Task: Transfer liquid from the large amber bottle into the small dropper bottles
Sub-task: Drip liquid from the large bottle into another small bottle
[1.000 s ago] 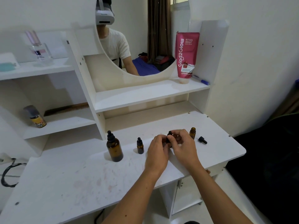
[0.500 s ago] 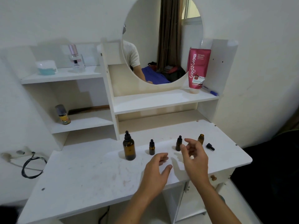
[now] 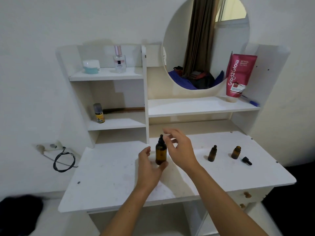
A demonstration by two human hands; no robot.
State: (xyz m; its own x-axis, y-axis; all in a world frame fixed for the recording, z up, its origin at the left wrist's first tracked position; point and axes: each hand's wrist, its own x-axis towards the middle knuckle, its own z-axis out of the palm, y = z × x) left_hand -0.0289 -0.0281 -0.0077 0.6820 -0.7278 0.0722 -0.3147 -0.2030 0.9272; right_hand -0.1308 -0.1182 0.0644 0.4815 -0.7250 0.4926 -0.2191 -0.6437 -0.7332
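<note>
Large amber bottle (image 3: 160,153) upright, centre frame on table (image 3: 105,176). Left hand (image 3: 150,167) open, cupping its base; right hand (image 3: 179,149) open, fingers loose near dropper cap. Advice: steady the base firmly, then twist the cap off vertically. Uncapped small bottle (image 3: 236,152) waits at right.

Home bedroom: white vanity (image 3: 221,176), round mirror (image 3: 206,43), cosmetics

Amber bottle (image 3: 160,153) glossy glass; tabletop (image 3: 109,176) matt white, scuffed.
</note>
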